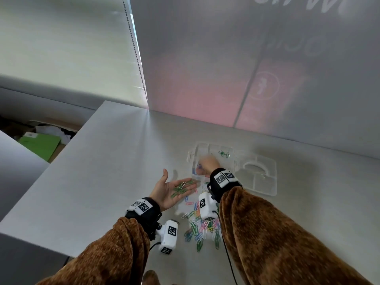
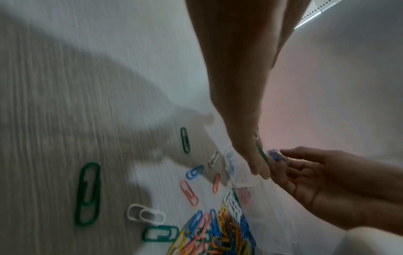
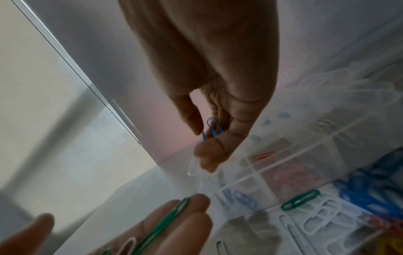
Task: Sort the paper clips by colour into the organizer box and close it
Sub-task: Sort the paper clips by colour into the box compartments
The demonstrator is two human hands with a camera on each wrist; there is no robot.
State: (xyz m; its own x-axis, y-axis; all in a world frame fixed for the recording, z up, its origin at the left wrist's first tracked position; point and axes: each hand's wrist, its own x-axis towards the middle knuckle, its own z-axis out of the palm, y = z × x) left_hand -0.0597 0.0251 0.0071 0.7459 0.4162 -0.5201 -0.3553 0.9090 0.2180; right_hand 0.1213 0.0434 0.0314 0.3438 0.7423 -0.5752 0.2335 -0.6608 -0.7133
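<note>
My left hand (image 1: 178, 183) lies open, palm up, left of the box, and several green paper clips (image 1: 181, 189) and a white one rest loose on its palm. Over the clear organizer box (image 1: 230, 148), my right hand (image 1: 202, 164) pinches a few blue paper clips (image 3: 212, 127) between thumb and fingers, above the near-left compartments. A few green clips (image 1: 223, 153) lie in a far compartment. The mixed pile of clips (image 1: 200, 227) sits on the table between my wrists. In the right wrist view my left hand's fingers (image 3: 174, 222) show with a green clip (image 3: 167, 220) across them.
The box's clear lid (image 1: 259, 177) lies open to the right on the white table (image 1: 115, 161). Loose green (image 2: 88, 193), white (image 2: 145, 214) and orange clips lie scattered left of the pile. A translucent wall stands just behind the box; the table's left edge drops off.
</note>
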